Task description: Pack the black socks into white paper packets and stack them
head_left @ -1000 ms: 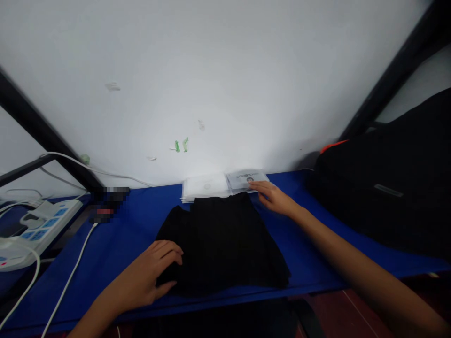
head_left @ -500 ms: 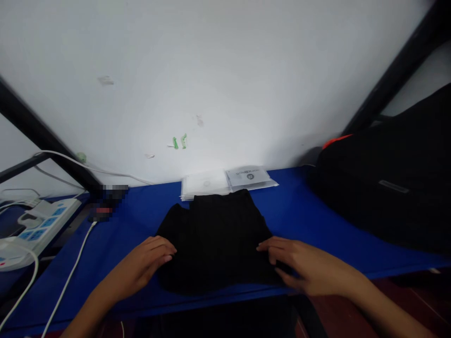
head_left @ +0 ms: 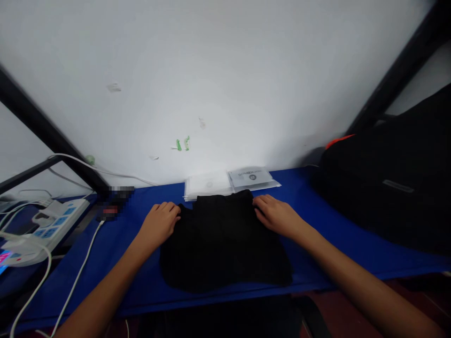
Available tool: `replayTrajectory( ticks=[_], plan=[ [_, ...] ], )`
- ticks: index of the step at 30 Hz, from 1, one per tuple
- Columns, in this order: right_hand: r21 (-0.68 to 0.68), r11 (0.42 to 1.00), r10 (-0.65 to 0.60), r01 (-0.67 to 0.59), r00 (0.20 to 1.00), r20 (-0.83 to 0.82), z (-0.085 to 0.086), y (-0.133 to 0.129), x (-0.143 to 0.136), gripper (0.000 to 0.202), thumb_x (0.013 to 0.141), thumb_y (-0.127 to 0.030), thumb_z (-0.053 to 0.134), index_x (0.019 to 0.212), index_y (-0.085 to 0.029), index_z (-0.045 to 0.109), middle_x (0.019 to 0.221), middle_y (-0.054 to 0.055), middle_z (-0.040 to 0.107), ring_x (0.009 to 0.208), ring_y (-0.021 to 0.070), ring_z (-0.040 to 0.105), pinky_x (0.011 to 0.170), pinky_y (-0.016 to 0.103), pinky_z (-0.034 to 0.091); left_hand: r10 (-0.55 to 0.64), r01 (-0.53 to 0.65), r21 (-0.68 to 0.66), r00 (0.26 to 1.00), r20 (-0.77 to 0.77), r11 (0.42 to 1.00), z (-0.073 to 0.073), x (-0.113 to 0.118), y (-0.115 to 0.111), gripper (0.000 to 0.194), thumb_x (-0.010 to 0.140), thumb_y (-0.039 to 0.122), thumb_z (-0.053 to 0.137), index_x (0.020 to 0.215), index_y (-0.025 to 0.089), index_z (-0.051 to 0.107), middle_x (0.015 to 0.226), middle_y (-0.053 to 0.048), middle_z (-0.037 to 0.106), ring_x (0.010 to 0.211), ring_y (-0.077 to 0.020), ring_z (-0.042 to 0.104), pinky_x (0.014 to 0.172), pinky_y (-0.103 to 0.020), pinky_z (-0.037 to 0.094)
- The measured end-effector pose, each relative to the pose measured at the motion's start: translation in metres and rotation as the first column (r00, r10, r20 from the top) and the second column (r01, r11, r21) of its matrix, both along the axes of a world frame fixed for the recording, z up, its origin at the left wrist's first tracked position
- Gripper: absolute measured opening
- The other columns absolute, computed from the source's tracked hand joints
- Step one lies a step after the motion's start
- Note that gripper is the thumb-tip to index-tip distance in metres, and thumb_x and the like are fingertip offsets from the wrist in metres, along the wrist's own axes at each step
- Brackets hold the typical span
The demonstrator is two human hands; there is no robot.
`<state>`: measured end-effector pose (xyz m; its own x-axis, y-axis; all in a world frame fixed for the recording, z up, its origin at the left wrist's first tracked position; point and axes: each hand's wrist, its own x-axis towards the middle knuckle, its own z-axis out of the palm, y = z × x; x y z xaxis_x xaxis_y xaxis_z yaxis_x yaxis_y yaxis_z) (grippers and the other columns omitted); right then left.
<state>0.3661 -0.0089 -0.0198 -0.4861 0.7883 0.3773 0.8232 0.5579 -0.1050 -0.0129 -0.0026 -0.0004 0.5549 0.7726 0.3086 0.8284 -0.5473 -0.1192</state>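
White wall (head_left: 246, 84) fills my view beyond the folded black cloth (head_left: 225, 249), which lies on a blue flat-topped table (head_left: 114, 241). Right of the cloth, well apart, I have a bulky black object with an orange edge (head_left: 380, 188); left of it, a white power strip with blue socket faces (head_left: 61, 225) and a thin white cable (head_left: 82, 267). Just behind it lie flat white packets (head_left: 207, 183) and a printed translucent packet (head_left: 252, 176).

I see the left hand (head_left: 162, 221) at the cloth's far left corner and the right hand (head_left: 274, 213) at its far right, both with fingers bent and close together, tips at the fabric; whether they pinch it, I can't tell. The cloth looks matt and roughly four-sided, the packets thin, slick and rectangular.
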Motion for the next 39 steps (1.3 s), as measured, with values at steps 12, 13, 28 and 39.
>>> replayTrajectory(
  ticks=[12,13,28,39],
  plan=[
    [0.111,0.987,0.108,-0.120,0.988,0.108,-0.010,0.057,-0.005,0.031,0.085,-0.004,0.044,0.107,-0.014,0.064,0.092,0.012,0.063,0.089,0.0259,0.060,0.078,0.042,0.053,-0.093,0.104,-0.153,0.992,0.080,0.983,-0.005,0.062,0.069,0.009,0.087,0.019,0.057,0.094,0.016,0.061,0.101,-0.010,0.064,0.095,-0.0254,0.060,0.081,-0.037,0.047],
    [0.114,0.985,0.115,-0.126,0.989,0.095,-0.007,0.054,-0.003,0.030,0.086,-0.004,0.043,0.105,-0.014,0.064,0.092,0.012,0.062,0.089,0.0259,0.059,0.078,0.041,0.053,-0.096,0.108,-0.139,0.991,0.092,0.984,-0.002,0.061,0.066,0.006,0.087,0.017,0.056,0.092,0.017,0.060,0.097,-0.009,0.063,0.094,-0.0248,0.059,0.081,-0.036,0.047],
    [-0.157,0.925,0.327,-0.345,0.936,-0.130,0.003,-0.032,0.014,0.019,0.094,-0.031,0.055,0.100,-0.018,0.067,0.113,0.012,0.065,0.108,0.0261,0.060,0.094,0.047,0.050,-0.051,0.102,-0.099,0.905,0.422,0.990,-0.008,0.006,-0.006,0.024,0.094,0.030,0.052,0.115,0.019,0.057,0.109,-0.010,0.063,0.104,-0.0243,0.058,0.092,-0.042,0.047],
    [-0.141,0.909,0.368,-0.393,0.914,-0.171,0.002,-0.016,-0.001,0.018,0.096,-0.026,0.050,0.103,-0.019,0.065,0.107,0.011,0.067,0.102,0.0236,0.062,0.089,0.043,0.053,0.190,-0.186,-0.039,0.947,0.258,0.982,-0.022,-0.015,-0.004,0.044,0.085,0.032,0.064,0.124,0.019,0.052,0.121,-0.013,0.052,0.111,-0.0308,0.054,0.095,-0.046,0.048]
  ],
)
